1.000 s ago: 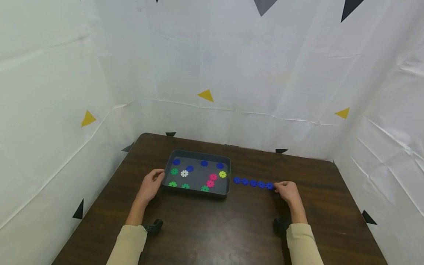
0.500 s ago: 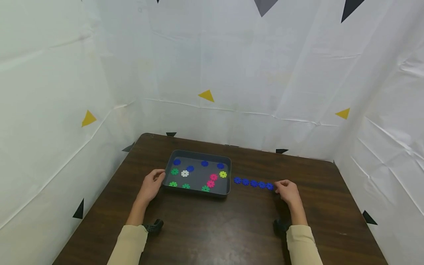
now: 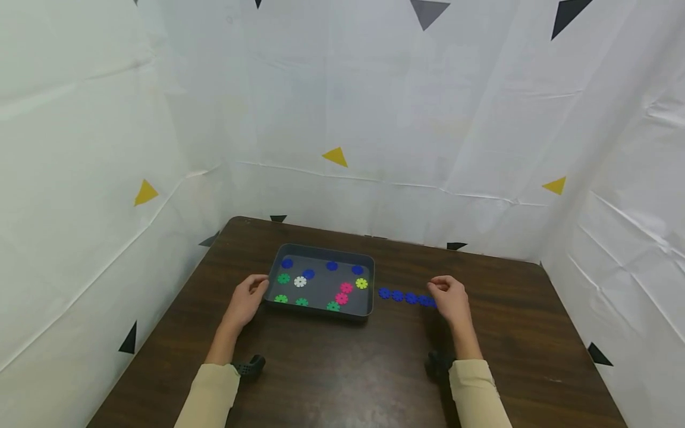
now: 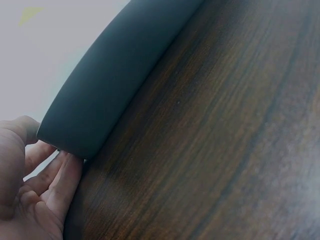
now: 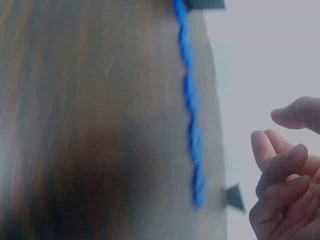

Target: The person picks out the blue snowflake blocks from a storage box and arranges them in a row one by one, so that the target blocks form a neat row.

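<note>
A dark grey tray [image 3: 321,289] holds several flower-shaped plastic discs in blue, green, white, pink and yellow. My left hand [image 3: 244,302] is at the tray's left side; in the left wrist view its thumb meets the rim [image 4: 39,131] and the fingers [image 4: 66,182] bear on the outer wall, pinching the edge. Right of the tray, several blue discs [image 3: 398,295] lie joined in a straight row on the table. Above the row's right end is my right hand [image 3: 451,299], partly covering the last disc. Thumb and fingers [image 5: 282,172] are apart in the right wrist view, with nothing between them.
The brown wooden table [image 3: 342,368] ends at a white cloth wall [image 3: 385,119] with yellow and black triangles. More white cloth hangs at the left and right sides. A dark wrist device [image 3: 251,365] sits by the left cuff.
My right hand has come off the end of the blue row, rising and shifting left over it. The left hand stays at the tray, and the row still lies in place.
</note>
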The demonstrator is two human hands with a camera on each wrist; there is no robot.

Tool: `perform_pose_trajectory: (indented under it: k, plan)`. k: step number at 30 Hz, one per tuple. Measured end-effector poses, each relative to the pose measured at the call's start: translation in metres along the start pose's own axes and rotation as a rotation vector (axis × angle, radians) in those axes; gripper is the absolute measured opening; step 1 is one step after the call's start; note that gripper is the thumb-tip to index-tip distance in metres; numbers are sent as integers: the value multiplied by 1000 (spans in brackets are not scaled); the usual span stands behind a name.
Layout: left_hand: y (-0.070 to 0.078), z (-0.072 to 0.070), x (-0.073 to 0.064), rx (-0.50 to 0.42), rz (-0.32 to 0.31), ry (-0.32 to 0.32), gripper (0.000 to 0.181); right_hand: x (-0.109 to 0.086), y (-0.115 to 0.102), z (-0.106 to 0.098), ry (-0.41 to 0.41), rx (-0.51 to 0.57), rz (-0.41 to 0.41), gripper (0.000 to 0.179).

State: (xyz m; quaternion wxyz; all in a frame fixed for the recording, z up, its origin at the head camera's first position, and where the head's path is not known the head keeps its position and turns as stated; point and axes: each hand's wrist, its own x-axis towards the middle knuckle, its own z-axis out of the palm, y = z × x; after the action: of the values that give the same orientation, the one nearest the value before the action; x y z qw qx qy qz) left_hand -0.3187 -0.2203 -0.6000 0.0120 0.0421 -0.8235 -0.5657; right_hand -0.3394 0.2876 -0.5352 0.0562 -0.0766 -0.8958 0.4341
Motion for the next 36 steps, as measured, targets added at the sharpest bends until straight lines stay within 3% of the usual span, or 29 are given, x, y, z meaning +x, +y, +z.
perform_pose_trajectory:
  k: [9,13,19,36]
  plan:
    - [1,1,-2,-4,-8,7,48,2,-43,41,-83,98,-135,34]
    - [3,2,-3,-9,-4,12,48,4,-60,60,-131,94,-214,36]
    - [4,4,-2,-30,28,-12,49,8,-78,83,-223,-71,-281,41]
    - [3,8,-3,-47,5,-17,46,18,-96,115,-283,-445,-188,55]
